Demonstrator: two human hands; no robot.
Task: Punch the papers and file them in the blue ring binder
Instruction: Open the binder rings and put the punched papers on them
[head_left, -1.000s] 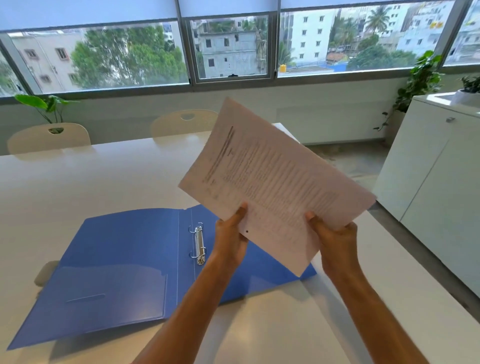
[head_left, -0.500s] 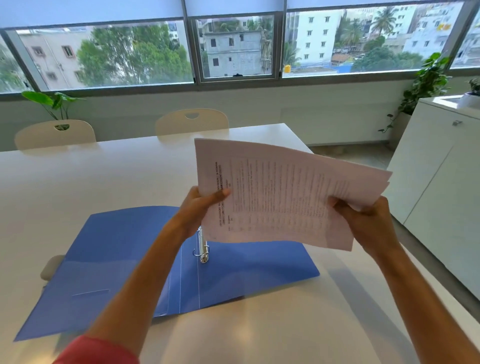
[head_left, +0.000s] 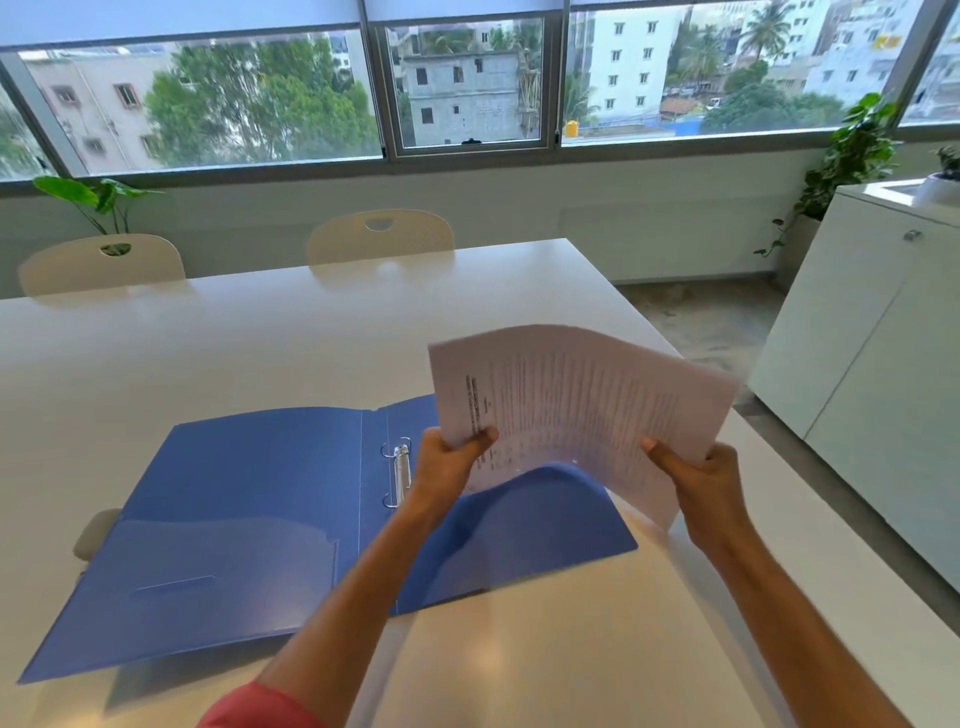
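Both your hands grip the bowed white printed paper stack (head_left: 576, 410): left hand (head_left: 447, 465), right hand (head_left: 701, 483). It hangs above the open blue plastic ring binder (head_left: 249, 514); the metal rings (head_left: 399, 470) sit just beside your left hand.

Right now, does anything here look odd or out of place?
Nothing is spilled or damaged. The papers sag in a curve between the left hand and right hand, held above the open binder. The binder's rings look shut, and its left cover juts past the table edge.
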